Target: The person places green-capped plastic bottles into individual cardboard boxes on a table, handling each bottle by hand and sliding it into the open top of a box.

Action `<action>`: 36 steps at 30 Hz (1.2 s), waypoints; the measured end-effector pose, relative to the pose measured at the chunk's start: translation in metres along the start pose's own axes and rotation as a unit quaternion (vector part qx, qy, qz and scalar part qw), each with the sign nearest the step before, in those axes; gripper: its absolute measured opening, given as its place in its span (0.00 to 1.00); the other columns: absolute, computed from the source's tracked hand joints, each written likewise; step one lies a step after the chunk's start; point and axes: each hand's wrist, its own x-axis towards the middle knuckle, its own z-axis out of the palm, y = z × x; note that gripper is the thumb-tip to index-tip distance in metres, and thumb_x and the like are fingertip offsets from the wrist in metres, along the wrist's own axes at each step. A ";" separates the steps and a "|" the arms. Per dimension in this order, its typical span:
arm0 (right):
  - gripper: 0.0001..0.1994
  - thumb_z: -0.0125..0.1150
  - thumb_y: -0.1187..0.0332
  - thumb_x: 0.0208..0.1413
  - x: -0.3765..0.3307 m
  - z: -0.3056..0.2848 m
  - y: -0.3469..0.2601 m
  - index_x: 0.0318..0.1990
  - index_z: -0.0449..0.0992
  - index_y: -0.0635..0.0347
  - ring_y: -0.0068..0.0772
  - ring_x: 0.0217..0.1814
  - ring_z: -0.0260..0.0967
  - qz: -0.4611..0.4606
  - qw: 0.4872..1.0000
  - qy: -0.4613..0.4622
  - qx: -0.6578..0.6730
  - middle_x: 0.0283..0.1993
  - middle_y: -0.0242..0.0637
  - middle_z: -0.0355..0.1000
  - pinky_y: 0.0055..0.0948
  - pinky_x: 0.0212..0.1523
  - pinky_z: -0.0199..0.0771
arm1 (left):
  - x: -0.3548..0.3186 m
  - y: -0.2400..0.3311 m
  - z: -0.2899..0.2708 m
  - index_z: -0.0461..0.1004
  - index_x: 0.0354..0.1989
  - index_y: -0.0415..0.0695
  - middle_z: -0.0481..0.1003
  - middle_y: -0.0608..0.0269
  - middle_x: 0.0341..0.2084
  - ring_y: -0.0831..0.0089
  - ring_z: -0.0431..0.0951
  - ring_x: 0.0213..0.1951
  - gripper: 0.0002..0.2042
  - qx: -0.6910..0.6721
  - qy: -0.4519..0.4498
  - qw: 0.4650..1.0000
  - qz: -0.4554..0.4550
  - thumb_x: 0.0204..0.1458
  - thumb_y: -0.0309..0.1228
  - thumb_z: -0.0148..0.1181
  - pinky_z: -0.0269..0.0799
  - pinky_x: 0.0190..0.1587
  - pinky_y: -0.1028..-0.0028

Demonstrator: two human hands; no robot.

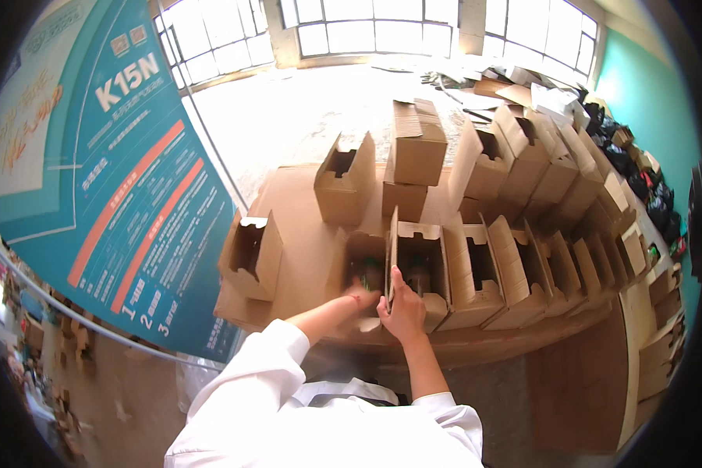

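Down at the table's near edge, left hand [360,296] reaches into an open cardboard box [364,269], fingers blurred so can't tell its grip. Right hand [404,308] pinches the flap between that box and the next box [421,261]. More open boxes [522,265] line the cardboard-covered table [296,234], teal banner [125,179] on the left.

Strong daylight pours in from the windows [382,27] at the top, washing the floor [304,117] just below them to near white. Nearer the desk [296,234], light is softer, box interiors shadowed. The left hand [360,296] is motion-blurred. Fisheye bending curves edges; corners are black.
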 end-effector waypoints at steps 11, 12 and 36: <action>0.42 0.59 0.71 0.45 -0.009 -0.003 0.003 0.70 0.49 0.52 0.55 0.47 0.73 0.054 0.998 -0.010 0.020 0.56 0.49 0.70 0.43 0.44 0.74 | -0.214 0.123 -0.240 0.57 0.62 0.51 0.71 0.60 0.36 0.73 0.75 0.33 0.26 -0.622 -0.285 0.728 0.041 0.53 0.35 0.56 0.75 0.31 0.72; 0.41 0.59 0.70 0.45 -0.008 -0.002 0.003 0.70 0.49 0.53 0.54 0.47 0.73 0.044 0.999 0.006 0.015 0.56 0.47 0.70 0.42 0.44 0.75 | -0.229 0.122 -0.265 0.57 0.62 0.51 0.71 0.59 0.35 0.73 0.75 0.33 0.27 -0.648 -0.305 0.697 0.048 0.53 0.34 0.56 0.74 0.30 0.73; 0.41 0.58 0.74 0.43 -0.007 0.003 -0.003 0.70 0.52 0.51 0.54 0.42 0.73 0.057 0.996 0.063 0.007 0.50 0.50 0.73 0.41 0.42 0.73 | -0.076 -0.072 -0.323 0.51 0.64 0.38 0.70 0.48 0.55 0.56 0.75 0.49 0.40 0.071 -0.015 0.966 -0.249 0.49 0.49 0.62 0.73 0.45 0.57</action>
